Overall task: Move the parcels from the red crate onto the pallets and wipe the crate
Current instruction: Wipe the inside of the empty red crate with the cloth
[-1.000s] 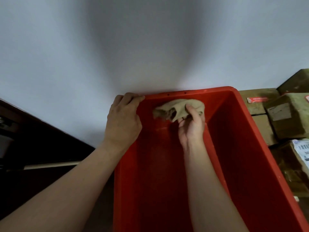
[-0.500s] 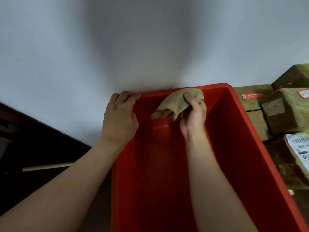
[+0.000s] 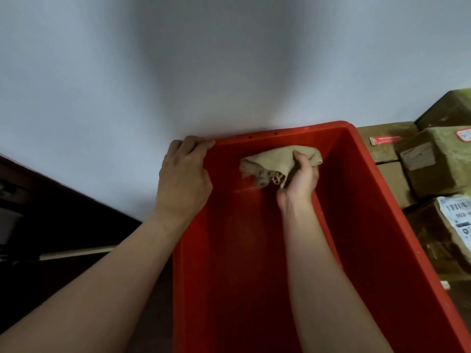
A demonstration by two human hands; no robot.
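The red crate stands against the white wall with no parcels visible inside. My left hand grips its far left corner, fingers curled over the rim. Inside the crate my right hand grips a crumpled beige cloth and holds it against the far inner wall. Brown parcels are stacked just right of the crate, one with a white barcode label.
The white wall rises directly behind the crate. Left of the crate lies a dark area with a pale stick lying across it. The parcels crowd the crate's right side.
My right hand slid the cloth up to the far rim and back down the far wall. The left hand kept its hold on the corner.
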